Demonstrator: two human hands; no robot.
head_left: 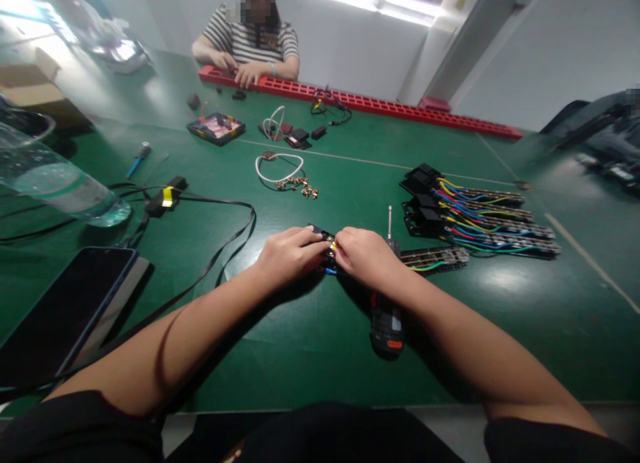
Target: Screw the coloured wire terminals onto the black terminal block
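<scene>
A black wired strip with metal rails [435, 257] lies on the green table in front of me, its near end between my hands. My left hand [293, 253] grips the strip's left end, its fingers bent over the black housing. My right hand [367, 253] is closed with its fingertips pinched at the same end, beside a small yellow piece [333, 245]. What that pinch holds is hidden by the fingers. Under my right wrist lies an electric screwdriver [387, 326], its long bit pointing away from me.
Several similar wired strips [490, 223] lie together at the right. Small brass parts [300, 185] are beside a white loop [280, 168]. At left are a phone [70, 309], a bottle [65, 183] and black cables [220, 201]. A person [255, 39] works behind a red perforated rail [360, 101].
</scene>
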